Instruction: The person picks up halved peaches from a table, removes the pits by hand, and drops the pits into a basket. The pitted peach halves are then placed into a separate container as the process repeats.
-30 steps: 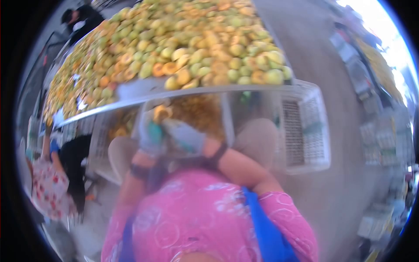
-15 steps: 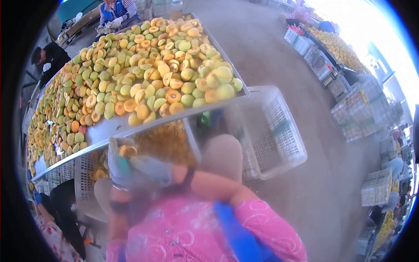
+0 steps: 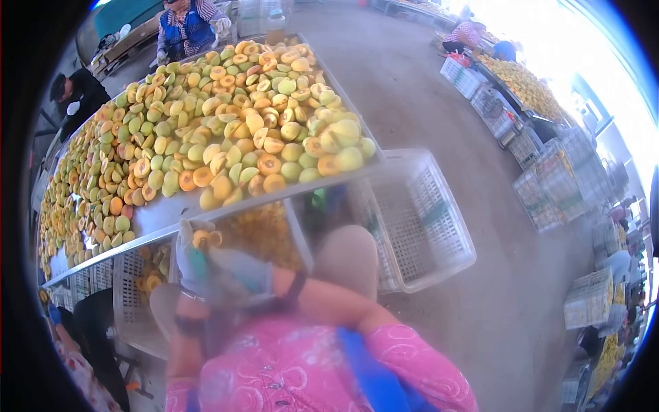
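The person's gloved hands are close together just below the near edge of the surface point(image 3: 161, 211), which carries a broad heap of yellow-green fruit point(image 3: 226, 137), much of it cut into halves with orange flesh showing. The left hand point(image 3: 195, 261), its fingers raised, is closed around an orange fruit piece point(image 3: 201, 238). The right hand point(image 3: 240, 269) lies just beside it, its fingertips near the piece; the lower parts of both hands are blurred, so I cannot tell whether the right one grips anything.

Under the edge, beyond the hands, more orange fruit pieces point(image 3: 264, 232) fill a container between the person's knees. To the left, a pale slatted crate point(image 3: 130, 302) also holds some fruit. Near the right corner of the surface, a white perforated basket point(image 3: 439, 223) sits beside the right knee point(image 3: 350, 257).

A dark band point(image 3: 295, 288) circles the right wrist, and the person wears a pink patterned top point(image 3: 295, 367). At the far end of the surface, a co-worker in a blue vest point(image 3: 184, 33) has gloved hands apart; another in black point(image 3: 86, 96) is at its left side.
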{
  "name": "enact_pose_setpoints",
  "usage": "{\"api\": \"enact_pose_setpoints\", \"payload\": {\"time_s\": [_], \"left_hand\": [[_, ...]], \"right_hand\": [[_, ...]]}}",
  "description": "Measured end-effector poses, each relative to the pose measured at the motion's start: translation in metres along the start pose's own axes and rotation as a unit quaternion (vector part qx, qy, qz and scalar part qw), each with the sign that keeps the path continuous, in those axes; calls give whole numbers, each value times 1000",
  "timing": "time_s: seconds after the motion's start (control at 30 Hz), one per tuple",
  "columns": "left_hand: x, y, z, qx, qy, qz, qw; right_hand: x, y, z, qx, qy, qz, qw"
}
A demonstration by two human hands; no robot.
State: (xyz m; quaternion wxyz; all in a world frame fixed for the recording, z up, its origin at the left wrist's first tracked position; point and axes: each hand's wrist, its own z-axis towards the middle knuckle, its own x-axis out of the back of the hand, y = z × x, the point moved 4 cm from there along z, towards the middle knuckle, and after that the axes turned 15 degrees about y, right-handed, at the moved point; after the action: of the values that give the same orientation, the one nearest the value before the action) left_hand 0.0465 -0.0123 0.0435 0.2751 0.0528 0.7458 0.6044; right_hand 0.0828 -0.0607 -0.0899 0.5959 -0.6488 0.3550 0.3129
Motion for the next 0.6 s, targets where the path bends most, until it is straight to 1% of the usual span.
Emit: {"api": "enact_pose_setpoints", "payload": {"time_s": [0.03,0.1,0.13,0.17,0.2,0.23,0.27,0.3,0.33,0.37,0.4,0.43,0.47,0.5,0.53,0.57,0.6], "left_hand": [[2,-2,3,18,-1,-17,1000],[4,2,1,6,-15,-25,1000],[6,5,0,-6,-25,-32,999],[10,5,0,-7,-25,-33,999],[11,5,-1,-1,-53,-15,998],[10,6,-4,5,-80,1,997],[7,8,-12,0,-107,20,994],[10,6,-12,-3,-107,17,994],[13,0,-10,0,-100,13,995],[18,-8,-7,3,-93,10,996],[28,-18,0,-23,-52,62,996],[26,-15,-3,-24,-51,58,997],[20,-9,-9,-48,-62,81,994],[17,-4,-12,-72,-74,105,989],[19,-7,-10,-58,-96,101,989],[20,-4,-11,-56,-90,99,989],[19,-3,-13,26,-111,62,991]], "right_hand": [[3,0,-1,2,1,-1,1000],[1,-2,-7,-41,-80,167,982],[-11,-11,-15,-40,-80,166,982],[-23,-20,-24,-64,-76,184,978],[-34,-26,-30,-87,-71,202,973],[-37,-26,-31,-89,-71,199,973],[-34,-27,-29,-50,-6,142,989],[-31,-28,-28,-9,58,83,995],[-30,-25,-26,-10,57,80,995],[-23,-18,-22,-20,87,82,993],[-16,-10,-18,-30,118,84,989],[-11,-1,-8,-31,119,80,989],[-3,-5,1,154,180,-65,969],[-3,-11,1,330,229,-205,893],[-10,-13,-14,171,280,-116,937],[-13,-16,-25,6,232,41,972],[-27,-25,-33,-20,167,128,977]]}}
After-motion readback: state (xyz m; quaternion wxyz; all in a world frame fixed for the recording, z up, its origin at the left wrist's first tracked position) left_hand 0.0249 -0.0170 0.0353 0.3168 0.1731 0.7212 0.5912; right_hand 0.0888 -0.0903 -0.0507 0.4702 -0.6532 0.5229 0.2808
